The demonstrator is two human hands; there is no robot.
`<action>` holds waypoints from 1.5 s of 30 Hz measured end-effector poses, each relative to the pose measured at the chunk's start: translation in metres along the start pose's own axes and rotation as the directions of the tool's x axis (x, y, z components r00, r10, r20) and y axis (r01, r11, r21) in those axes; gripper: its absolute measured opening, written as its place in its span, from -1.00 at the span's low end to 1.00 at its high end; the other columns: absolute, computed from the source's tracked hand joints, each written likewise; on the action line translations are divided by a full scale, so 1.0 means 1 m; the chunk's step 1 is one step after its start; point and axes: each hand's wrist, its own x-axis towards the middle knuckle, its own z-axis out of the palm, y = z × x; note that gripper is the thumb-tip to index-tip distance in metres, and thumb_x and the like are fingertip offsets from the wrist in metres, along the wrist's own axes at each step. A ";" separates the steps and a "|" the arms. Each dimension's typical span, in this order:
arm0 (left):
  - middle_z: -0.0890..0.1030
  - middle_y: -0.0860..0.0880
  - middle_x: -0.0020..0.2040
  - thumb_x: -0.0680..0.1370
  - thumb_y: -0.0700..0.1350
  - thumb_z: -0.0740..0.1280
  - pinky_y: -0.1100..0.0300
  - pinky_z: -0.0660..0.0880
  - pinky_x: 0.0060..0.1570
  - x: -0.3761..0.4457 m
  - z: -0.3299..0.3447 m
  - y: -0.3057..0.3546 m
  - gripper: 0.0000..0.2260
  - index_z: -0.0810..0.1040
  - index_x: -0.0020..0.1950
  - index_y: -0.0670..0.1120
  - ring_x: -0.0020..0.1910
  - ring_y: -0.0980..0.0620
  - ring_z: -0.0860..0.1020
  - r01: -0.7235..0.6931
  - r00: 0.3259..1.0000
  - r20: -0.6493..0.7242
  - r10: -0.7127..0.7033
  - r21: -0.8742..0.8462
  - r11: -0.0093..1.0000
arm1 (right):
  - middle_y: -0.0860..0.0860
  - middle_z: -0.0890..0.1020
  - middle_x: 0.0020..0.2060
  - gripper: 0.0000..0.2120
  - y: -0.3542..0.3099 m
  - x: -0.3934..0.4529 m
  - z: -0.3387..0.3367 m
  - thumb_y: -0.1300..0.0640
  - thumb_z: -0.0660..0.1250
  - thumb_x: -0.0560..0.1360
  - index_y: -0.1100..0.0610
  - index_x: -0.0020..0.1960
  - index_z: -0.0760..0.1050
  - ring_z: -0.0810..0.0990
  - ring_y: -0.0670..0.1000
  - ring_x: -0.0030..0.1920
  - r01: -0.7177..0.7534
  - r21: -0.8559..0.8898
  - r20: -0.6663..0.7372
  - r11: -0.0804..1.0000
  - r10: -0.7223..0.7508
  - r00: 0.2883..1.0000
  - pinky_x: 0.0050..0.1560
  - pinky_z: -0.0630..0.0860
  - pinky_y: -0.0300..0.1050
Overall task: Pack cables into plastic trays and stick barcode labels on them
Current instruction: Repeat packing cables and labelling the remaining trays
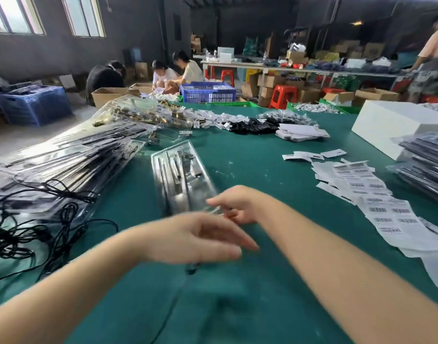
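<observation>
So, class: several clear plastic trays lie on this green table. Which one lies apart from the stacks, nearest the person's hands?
The single tray at the table's centre, just beyond the right hand; the rest sit stacked at the left and right edges.

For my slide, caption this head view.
Both hands, left and right, meet at a clear plastic tray on the green table.

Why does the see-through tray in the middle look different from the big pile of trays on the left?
The middle tray lies alone, flat on the green table; the pile of trays is heaped and overlapping. The hands are at the middle tray's near end; nobody touches the pile. Both are clear plastic.
</observation>
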 end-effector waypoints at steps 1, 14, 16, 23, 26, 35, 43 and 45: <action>0.62 0.19 0.17 0.55 0.01 0.36 0.25 0.46 0.23 0.004 -0.010 -0.007 -0.78 0.59 0.19 0.17 0.17 0.20 0.56 -0.020 0.993 -0.115 0.018 -0.017 1.000 | 0.11 0.63 -0.20 -0.80 0.009 0.002 -0.024 0.16 0.42 0.50 0.24 0.07 0.57 0.53 0.00 -0.30 0.050 0.044 -0.100 0.998 -0.045 0.994 -0.25 0.49 -0.16; 0.16 0.07 0.56 0.65 0.08 0.11 0.12 0.18 0.45 0.121 -0.006 -0.075 -0.60 0.21 0.50 0.26 0.53 -0.01 0.14 0.332 0.910 -0.414 0.008 0.740 0.585 | -0.05 0.35 0.20 -0.57 0.116 -0.090 -0.018 -0.21 0.21 0.52 -0.13 0.35 0.36 0.42 0.02 0.17 0.355 -0.822 0.028 0.445 -0.591 0.806 0.20 0.38 -0.04; 0.24 0.10 0.53 0.66 0.09 0.07 0.10 0.36 0.32 0.134 -0.006 -0.070 -0.64 0.25 0.46 0.31 0.47 0.01 0.28 0.382 0.892 -0.452 0.009 0.764 0.520 | 0.00 0.38 0.15 -0.56 0.112 -0.091 -0.007 -0.29 0.10 0.55 -0.13 0.33 0.39 0.39 0.07 0.17 0.279 -0.877 0.005 0.390 -0.575 0.818 0.17 0.34 -0.02; 0.39 0.03 0.45 0.66 -0.01 0.11 0.14 0.45 -0.15 0.166 0.003 -0.059 -0.63 0.25 0.45 0.28 0.17 -0.08 0.58 0.440 0.884 -0.467 0.024 0.849 0.292 | 0.04 0.52 0.13 -0.60 0.104 -0.080 -0.029 -0.27 0.10 0.56 -0.08 0.30 0.33 0.48 0.12 0.18 0.226 -0.877 -0.030 0.424 -0.518 0.855 0.15 0.38 -0.01; 0.50 0.01 0.35 0.66 0.03 0.10 0.18 0.39 -0.26 0.174 0.012 -0.058 -0.69 0.32 0.41 0.23 0.05 -0.08 0.63 0.431 0.885 -0.457 0.085 0.876 0.216 | 0.05 0.56 0.05 -0.60 0.108 -0.083 -0.029 -0.33 0.04 0.55 -0.08 0.14 0.40 0.51 0.14 0.12 0.236 -0.875 -0.016 0.421 -0.514 0.858 0.04 0.36 0.00; 0.30 0.12 0.50 0.55 -0.28 0.12 0.19 0.44 -0.23 0.148 0.009 -0.066 -0.39 0.18 0.48 0.26 0.18 -0.03 0.57 0.319 0.926 -0.360 0.116 0.908 0.270 | 0.03 0.54 -0.13 -0.84 0.117 -0.084 -0.109 0.17 0.20 0.44 0.09 0.03 0.34 0.52 0.12 -0.13 -0.242 -0.733 -0.467 0.636 -0.212 0.858 -0.24 0.39 -0.10; 0.52 0.30 0.26 0.45 -0.32 0.19 0.24 0.44 0.19 0.070 -0.035 -0.063 -0.51 0.63 0.07 0.23 0.24 0.25 0.49 0.232 0.954 -0.299 -0.022 0.690 0.685 | 0.04 0.44 0.22 -0.58 0.122 -0.081 -0.142 0.11 0.24 0.47 0.01 0.32 0.35 0.44 0.12 0.25 -0.245 -0.795 -0.422 0.555 -0.216 0.880 0.16 0.46 -0.01; 0.60 0.27 0.08 0.43 -0.18 0.21 0.22 0.50 0.04 0.076 -0.027 -0.049 -0.66 0.60 0.03 0.19 0.03 0.23 0.55 0.279 0.931 -0.366 -0.007 0.698 0.659 | 0.00 0.37 0.31 -0.50 0.117 -0.077 -0.120 0.03 0.27 0.44 -0.10 0.38 0.32 0.31 0.09 0.37 -0.054 -0.794 -0.244 0.605 -0.236 0.941 0.34 0.34 0.03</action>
